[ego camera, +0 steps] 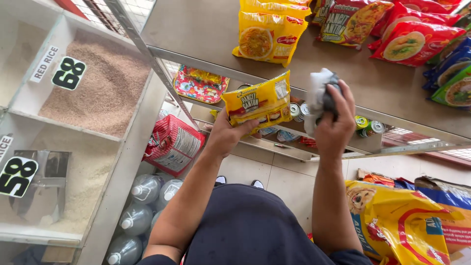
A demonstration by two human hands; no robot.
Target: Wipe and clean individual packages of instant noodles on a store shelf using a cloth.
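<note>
left hand (226, 133) gripping yellow plastic noodle packet (257, 102), raised just below grey metal shelf (211, 34) edge | right hand (335, 125) clenched around crumpled white-and-grey cloth (321, 95), beside packet

Bright, even light, soft shadows, glare on the white bin frame (128, 162), wide-angle bending at edges, mostly sharp.
</note>
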